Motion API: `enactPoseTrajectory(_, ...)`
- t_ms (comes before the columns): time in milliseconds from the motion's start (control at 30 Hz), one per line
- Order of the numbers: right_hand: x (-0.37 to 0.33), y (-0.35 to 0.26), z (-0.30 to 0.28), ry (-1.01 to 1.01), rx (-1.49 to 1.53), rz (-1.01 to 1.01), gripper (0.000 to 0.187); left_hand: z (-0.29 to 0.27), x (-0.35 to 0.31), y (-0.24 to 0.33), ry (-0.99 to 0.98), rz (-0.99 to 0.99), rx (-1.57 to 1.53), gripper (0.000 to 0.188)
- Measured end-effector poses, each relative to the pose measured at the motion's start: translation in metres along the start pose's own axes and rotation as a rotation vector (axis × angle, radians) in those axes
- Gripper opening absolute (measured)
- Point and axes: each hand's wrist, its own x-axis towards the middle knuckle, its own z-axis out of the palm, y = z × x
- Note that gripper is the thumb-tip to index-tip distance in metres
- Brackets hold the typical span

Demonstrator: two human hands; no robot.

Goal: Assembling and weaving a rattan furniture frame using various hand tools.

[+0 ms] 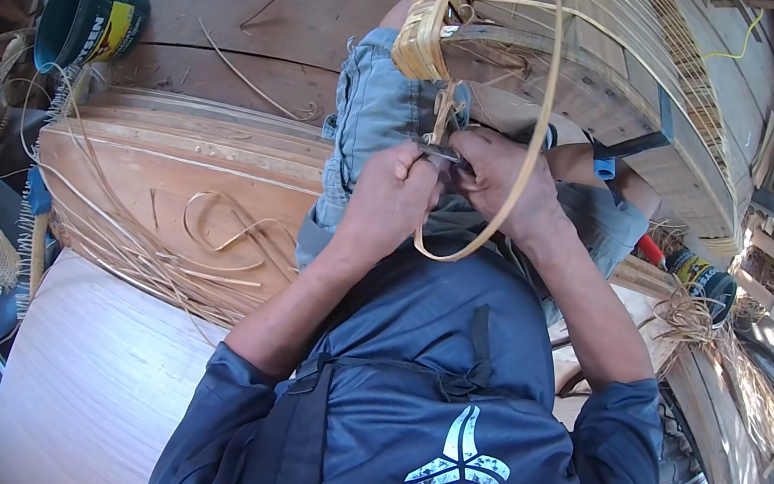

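Just below the corner of a woven rattan piece with a wooden frame (554, 81), my two hands meet in front of my lap. My left hand (393, 192) is closed with the thumb on top, gripping a pale rattan strip (516, 181) that loops down from above and curves back up to the fingers. Closed beside it, my right hand (506, 182) holds a small metal tool (440, 151) that reaches across to the left thumb. Its exact kind is hidden by the fingers. A short rattan end (444, 114) hangs from the woven corner down to the tool.
Loose rattan strips (143, 249) lie on planks at left, near a dark green bucket (88, 22). A second bucket (700, 277) and a bundle of fibres (741, 374) are at right. A pale board (99, 369) is at lower left.
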Motion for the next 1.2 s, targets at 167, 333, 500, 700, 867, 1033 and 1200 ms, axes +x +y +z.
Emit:
enactPoseTrajectory(167, 0.012, 0.011, -0.003, 0.099, -0.09, 0.091, 0.016, 0.008, -0.007, 0.001, 0.01, 0.071, 0.016, 0.017)
enactPoseTrajectory(333, 0.019, 0.016, 0.001, 0.293, -0.083, 0.065, 0.015, 0.007, -0.001, -0.007, 0.013, 0.025, 0.041, 0.017)
enactPoseTrajectory(500, 0.004, 0.006, 0.002, 0.082, 0.029, -0.068, 0.016, 0.005, 0.003, -0.018, 0.123, 0.251, 0.322, 0.015)
enactPoseTrajectory(700, 0.013, 0.008, 0.01, 0.236, -0.062, -0.018, 0.018, 0.004, -0.001, -0.008, 0.065, 0.118, 0.115, 0.016)
enactPoseTrajectory(867, 0.018, 0.007, 0.023, 0.373, -0.067, -0.037, 0.02, 0.001, -0.004, -0.002, 0.072, 0.12, 0.046, 0.018)
enactPoseTrajectory(1033, 0.017, 0.008, 0.031, 0.392, -0.1, -0.007, 0.022, -0.003, -0.002, -0.002, 0.03, 0.062, 0.027, 0.019)
enactPoseTrajectory(1200, 0.019, 0.011, 0.039, 0.42, -0.093, 0.027, 0.021, -0.007, -0.001, 0.001, 0.023, 0.01, 0.038, 0.019)
